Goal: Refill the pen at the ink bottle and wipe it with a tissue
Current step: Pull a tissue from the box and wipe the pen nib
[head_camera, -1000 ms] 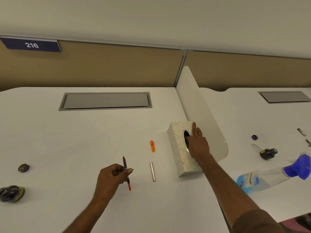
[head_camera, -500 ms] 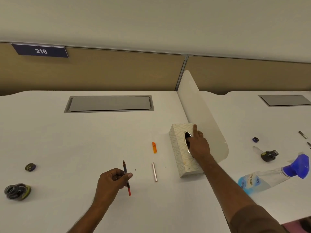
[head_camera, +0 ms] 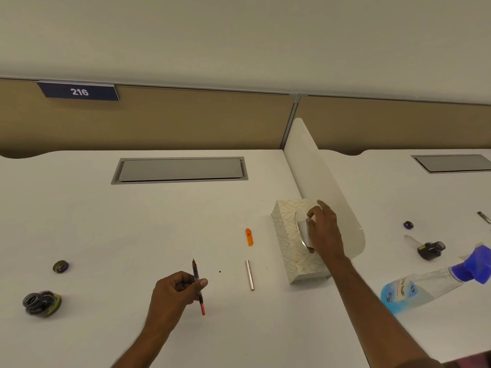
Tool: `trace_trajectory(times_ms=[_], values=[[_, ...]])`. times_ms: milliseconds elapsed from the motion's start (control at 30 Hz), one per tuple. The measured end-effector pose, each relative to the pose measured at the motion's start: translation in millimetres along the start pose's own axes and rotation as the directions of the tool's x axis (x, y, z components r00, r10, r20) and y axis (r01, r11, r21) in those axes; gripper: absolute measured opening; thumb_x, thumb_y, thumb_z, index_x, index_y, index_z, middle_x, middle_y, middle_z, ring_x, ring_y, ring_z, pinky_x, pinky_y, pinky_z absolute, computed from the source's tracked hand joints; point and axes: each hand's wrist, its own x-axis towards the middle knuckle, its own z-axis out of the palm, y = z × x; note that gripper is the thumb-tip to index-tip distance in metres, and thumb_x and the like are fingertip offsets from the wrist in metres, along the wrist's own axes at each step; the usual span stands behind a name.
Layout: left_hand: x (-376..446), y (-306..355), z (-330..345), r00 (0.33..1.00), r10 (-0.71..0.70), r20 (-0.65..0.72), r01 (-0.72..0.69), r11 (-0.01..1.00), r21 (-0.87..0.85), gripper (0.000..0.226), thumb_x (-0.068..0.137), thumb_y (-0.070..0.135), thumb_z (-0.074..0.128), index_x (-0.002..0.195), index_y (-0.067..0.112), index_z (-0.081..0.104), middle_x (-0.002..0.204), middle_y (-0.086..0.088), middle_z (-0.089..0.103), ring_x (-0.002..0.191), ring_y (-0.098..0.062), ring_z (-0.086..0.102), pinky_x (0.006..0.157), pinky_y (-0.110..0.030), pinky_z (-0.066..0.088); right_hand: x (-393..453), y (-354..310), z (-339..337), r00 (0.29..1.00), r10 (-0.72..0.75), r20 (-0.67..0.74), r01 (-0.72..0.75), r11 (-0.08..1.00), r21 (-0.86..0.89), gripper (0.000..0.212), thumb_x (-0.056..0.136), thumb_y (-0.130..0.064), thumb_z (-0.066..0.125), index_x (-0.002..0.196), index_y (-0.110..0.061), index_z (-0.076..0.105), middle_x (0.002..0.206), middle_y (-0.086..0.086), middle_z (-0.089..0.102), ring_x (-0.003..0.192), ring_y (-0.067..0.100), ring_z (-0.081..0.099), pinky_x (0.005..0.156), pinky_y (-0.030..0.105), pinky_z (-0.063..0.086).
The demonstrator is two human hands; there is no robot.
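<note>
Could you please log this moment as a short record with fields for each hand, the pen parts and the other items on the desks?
left hand: holds the pen above the desk, nib end pointing away
right hand: at the opening of the tissue box, pinching a tissue
loose parts: orange piece and metal tube lying between pen and box
left side: ink bottle with its cap lying apart
right desk: second ink bottle, spray bottle lying down
</note>
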Motion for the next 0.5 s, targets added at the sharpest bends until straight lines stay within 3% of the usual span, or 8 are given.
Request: trace_trajectory(times_ms=[133, 267, 367, 500], values=[[-1, 1, -3, 1.000, -0.001, -0.006, 0.000, 1.000, -0.009, 0.016, 0.075, 0.016, 0.082, 0.076, 0.003, 0.072, 0.063, -0.012, 0.074, 0.057, -0.020, 0.072, 0.071, -0.042, 0.059, -5, -6, -11, 0.998, 0.059, -0.012, -0.057, 0.987, 0.153, 0.017, 0.091, -0.011, 0.062, 0.108, -0.015, 0.059, 0.133, 0.008, 0.059, 0.134, 0.029, 0.045, 0.101, 0.034, 0.039], [-2, 2, -6, 1.000, 0.006, -0.009, -0.006, 1.000, -0.022, 0.017, 0.075, 0.016, 0.082, 0.074, 0.003, 0.071, 0.064, -0.014, 0.073, 0.060, -0.025, 0.073, 0.070, -0.043, 0.058, -20, -15, -12, 0.974, 0.195, -0.114, -0.182, 0.976, 0.118, 0.042, 0.087, -0.035, 0.071, 0.120, -0.012, 0.061, 0.124, 0.010, 0.066, 0.118, 0.033, 0.057, 0.093, 0.043, 0.051], [-3, 3, -7, 1.000, 0.011, -0.011, -0.011, 1.000, -0.020, 0.017, 0.076, 0.016, 0.082, 0.074, 0.003, 0.072, 0.064, -0.013, 0.074, 0.058, -0.022, 0.072, 0.070, -0.042, 0.058, -29, -20, -6, 0.963, 0.222, -0.154, -0.236, 0.969, -0.075, 0.048, 0.078, -0.046, 0.077, 0.108, -0.010, 0.068, 0.110, 0.011, 0.070, 0.106, 0.037, 0.062, 0.079, 0.045, 0.056], [-6, 4, -9, 1.000, 0.016, -0.026, -0.017, 1.000, -0.026, 0.016, 0.075, 0.016, 0.082, 0.073, 0.004, 0.071, 0.064, -0.013, 0.074, 0.057, -0.021, 0.072, 0.068, -0.039, 0.059, -32, -25, -1, 0.966, 0.226, -0.126, -0.248, 0.948, -0.201, 0.035, 0.080, -0.044, 0.075, 0.080, -0.009, 0.070, 0.086, 0.011, 0.068, 0.087, 0.036, 0.064, 0.066, 0.040, 0.054]])
